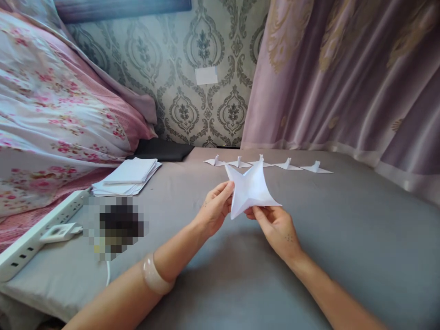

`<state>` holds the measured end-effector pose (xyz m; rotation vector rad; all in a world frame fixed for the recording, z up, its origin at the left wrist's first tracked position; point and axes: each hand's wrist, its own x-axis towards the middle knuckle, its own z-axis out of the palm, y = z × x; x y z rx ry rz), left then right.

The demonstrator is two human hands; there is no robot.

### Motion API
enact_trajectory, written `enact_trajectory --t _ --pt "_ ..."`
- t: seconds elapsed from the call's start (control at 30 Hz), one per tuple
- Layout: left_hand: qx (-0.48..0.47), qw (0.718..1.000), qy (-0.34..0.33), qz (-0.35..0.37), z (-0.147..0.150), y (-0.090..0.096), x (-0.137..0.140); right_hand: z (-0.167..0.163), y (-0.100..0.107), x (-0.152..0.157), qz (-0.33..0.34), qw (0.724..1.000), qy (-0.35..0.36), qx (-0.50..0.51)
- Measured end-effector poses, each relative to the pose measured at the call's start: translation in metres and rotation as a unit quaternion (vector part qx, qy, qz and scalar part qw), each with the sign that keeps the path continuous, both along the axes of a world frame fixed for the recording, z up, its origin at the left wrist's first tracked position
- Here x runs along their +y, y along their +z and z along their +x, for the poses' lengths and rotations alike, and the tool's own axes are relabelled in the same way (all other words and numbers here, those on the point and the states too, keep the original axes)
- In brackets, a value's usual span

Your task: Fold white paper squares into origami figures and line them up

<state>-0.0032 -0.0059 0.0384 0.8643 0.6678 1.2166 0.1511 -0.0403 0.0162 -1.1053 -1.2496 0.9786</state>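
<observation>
Between my two hands a sheet of white folded paper is held up above the grey surface, its four corners drawn out into a star shape. My left hand pinches its left edge, thumb in front and the other fingers behind. At the lower right edge my right hand grips it the same way, with some fingertips hidden behind the paper. Beyond it stands a row of several small folded paper figures, each with an upright peak; the held paper overlaps part of the row.
A stack of white paper lies at the left, near a black flat item. A white power strip with a plugged-in white charger runs along the left edge. Floral fabric hangs left, a purple curtain right.
</observation>
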Motion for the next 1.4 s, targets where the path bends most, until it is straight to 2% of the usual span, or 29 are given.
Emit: enact_trajectory --t 0.17,0.37,0.53,0.6,0.67,0.73,0.8,0.87,1.03,1.17,1.23,1.3,1.4 --pt "-0.018 0.998 -0.064 -0.010 0.001 -0.009 0.005 0.006 0.001 0.001 -0.025 0.999 -0.024 -0.039" --pt "-0.022 0.997 -0.033 -0.059 0.001 -0.018 0.003 0.011 0.006 0.000 -0.011 0.996 -0.056 -0.072" --pt "-0.007 0.998 -0.013 -0.058 -0.001 -0.024 -0.002 0.010 0.004 -0.002 -0.012 0.992 -0.077 -0.101" --pt "-0.005 0.998 -0.016 -0.052 0.000 -0.026 -0.004 0.009 0.001 -0.003 0.003 0.990 -0.074 -0.119" --pt "-0.005 0.999 -0.021 -0.040 0.002 -0.027 -0.006 0.008 -0.002 -0.004 0.046 0.985 -0.071 -0.153" --pt "-0.008 0.999 -0.015 -0.041 0.006 -0.027 -0.009 0.007 -0.004 -0.006 0.120 0.966 -0.080 -0.213" --pt "-0.014 0.998 -0.003 -0.060 0.010 -0.027 -0.013 0.005 -0.007 -0.008 0.205 0.931 -0.091 -0.288" --pt "-0.019 0.996 0.011 -0.089 0.014 -0.027 -0.017 0.003 -0.009 -0.011 0.261 0.891 -0.082 -0.363" --pt "-0.007 0.984 0.038 -0.173 0.015 -0.025 -0.019 -0.004 -0.011 -0.020 0.302 0.817 -0.044 -0.489" --pt "0.001 0.980 0.028 -0.199 0.012 -0.026 -0.015 -0.005 -0.009 -0.022 0.324 0.790 -0.032 -0.519" --pt "0.000 0.982 0.009 -0.189 0.011 -0.028 -0.014 -0.004 -0.009 -0.021 0.335 0.787 -0.036 -0.516" --pt "0.000 0.985 -0.023 -0.171 0.010 -0.031 -0.016 -0.003 -0.009 -0.020 0.330 0.798 -0.047 -0.502" --pt "0.040 0.988 -0.043 -0.145 0.009 -0.032 -0.022 -0.001 -0.007 -0.017 0.276 0.854 -0.079 -0.433"
